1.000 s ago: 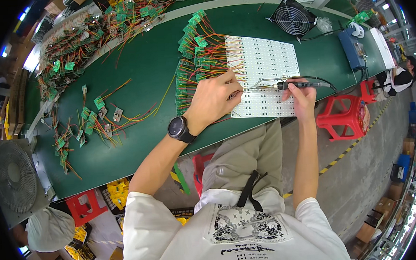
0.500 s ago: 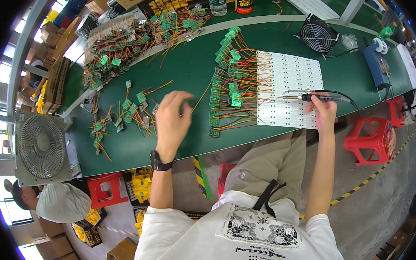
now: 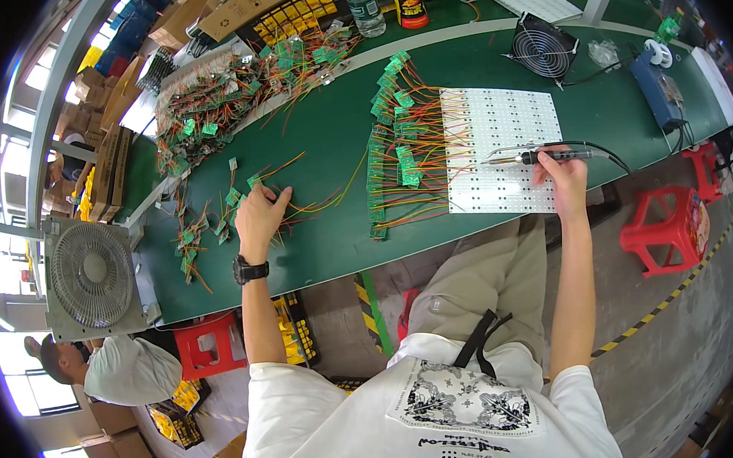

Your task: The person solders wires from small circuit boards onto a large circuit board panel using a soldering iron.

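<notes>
My left hand (image 3: pixel 259 223), wearing a black watch, is over a loose group of small wired circuit boards (image 3: pixel 230 197) on the left of the bench. Its thumb and forefinger look apart, though the other fingers are partly hidden; boards and wires lie right beside its fingertips. My right hand (image 3: pixel 562 185) is closed around the dark handle of a soldering iron (image 3: pixel 578 155). The iron's tip points left, over a white perforated panel (image 3: pixel 507 195). Along the panel's left edge, red and yellow wires lead to a row of green circuit boards (image 3: pixel 378 178).
A large heap of wired boards (image 3: pixel 208 104) is at the back left. Behind stand a plastic bottle (image 3: pixel 364 7) and a red-black container (image 3: pixel 408 0). A small black fan (image 3: pixel 544 48) and blue device (image 3: pixel 658 89) sit right; a grey fan (image 3: pixel 92 275) and seated person (image 3: pixel 132 369) are left.
My left hand has moved left, from bare bench between the board groups to the loose wired boards. My right hand keeps the soldering iron over the panel. The whole view has shifted slightly.
</notes>
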Motion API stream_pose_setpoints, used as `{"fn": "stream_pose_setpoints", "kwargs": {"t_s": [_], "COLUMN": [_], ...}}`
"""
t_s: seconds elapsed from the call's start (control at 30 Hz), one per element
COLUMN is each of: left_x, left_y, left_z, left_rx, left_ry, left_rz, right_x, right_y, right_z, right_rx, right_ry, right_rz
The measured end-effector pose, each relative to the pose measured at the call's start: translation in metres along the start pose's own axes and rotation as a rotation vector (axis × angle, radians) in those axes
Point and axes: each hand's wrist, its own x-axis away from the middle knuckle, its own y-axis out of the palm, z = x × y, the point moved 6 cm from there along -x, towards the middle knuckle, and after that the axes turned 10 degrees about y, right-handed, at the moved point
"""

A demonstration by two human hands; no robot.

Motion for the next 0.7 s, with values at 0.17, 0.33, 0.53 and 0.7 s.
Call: {"fn": "stream_pose_setpoints", "kwargs": {"t_s": [0.17,0.33,0.53,0.7], "left_x": [-0.002,0.022,0.043,0.057], "left_y": [-0.004,-0.021,-0.017,0.007], "left_z": [-0.009,-0.004,0.002,-0.003], "left_rx": [0.683,1.107,1.279,1.227], "left_ry": [-0.063,-0.055,-0.060,-0.012], "left_rz": [-0.161,-0.026,0.072,-0.050], "right_x": [-0.001,0.001,0.001,0.000], "right_y": [-0.002,-0.003,-0.003,0.000], "right_z": [0.003,0.002,0.002,0.002], "right_rx": [-0.010,-0.006,0.019,-0.001], "right_ry": [0.019,0.016,0.010,0.007], "right_rz": [0.000,0.006,-0.004,-0.006]}}
